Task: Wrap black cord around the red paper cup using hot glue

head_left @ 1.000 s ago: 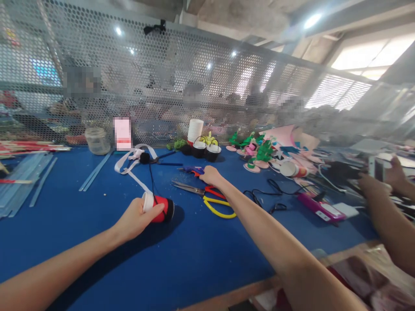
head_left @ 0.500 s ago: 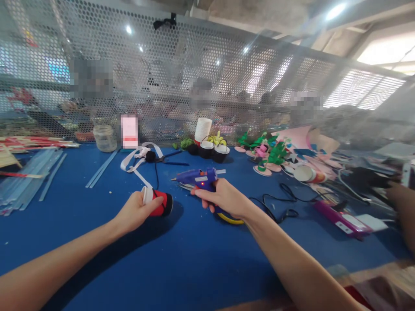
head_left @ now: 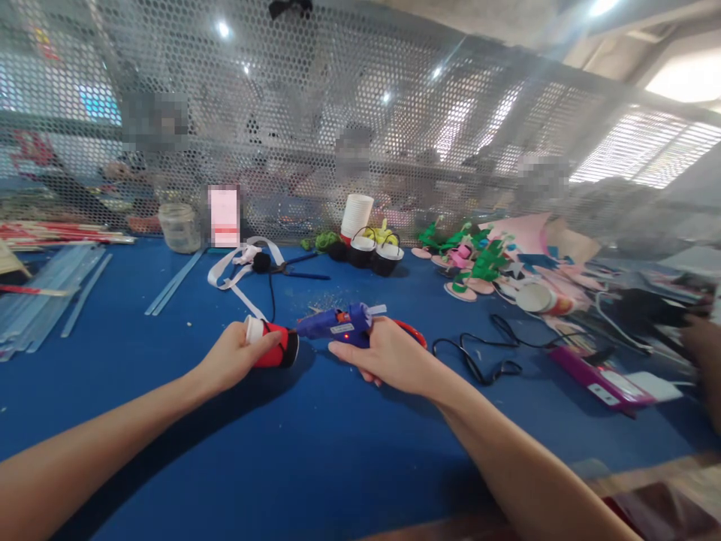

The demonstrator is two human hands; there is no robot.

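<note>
My left hand [head_left: 230, 359] grips a small red cup [head_left: 274, 352] lying on its side on the blue table [head_left: 315, 451]; the cup has a white rim and a black end. A white ribbon [head_left: 236, 274] runs from it toward the back. My right hand [head_left: 388, 357] holds a blue glue gun [head_left: 338, 324] with a red light lit. Its nozzle points left and almost touches the cup's black end. A red scissor handle [head_left: 414, 332] peeks out behind my right hand.
Glue sticks [head_left: 53, 297] lie at the left, a jar [head_left: 179, 228] and white cups [head_left: 357, 216] by the mesh wall. Black buckets [head_left: 375, 257], green and pink foam pieces [head_left: 473, 263], a black cord [head_left: 478, 357] and a magenta tool [head_left: 597, 376] fill the right. Another person's hand [head_left: 704, 338] is far right.
My right hand picked up the glue gun from beside the scissors and brought it left to the cup. My left hand kept hold of the cup.
</note>
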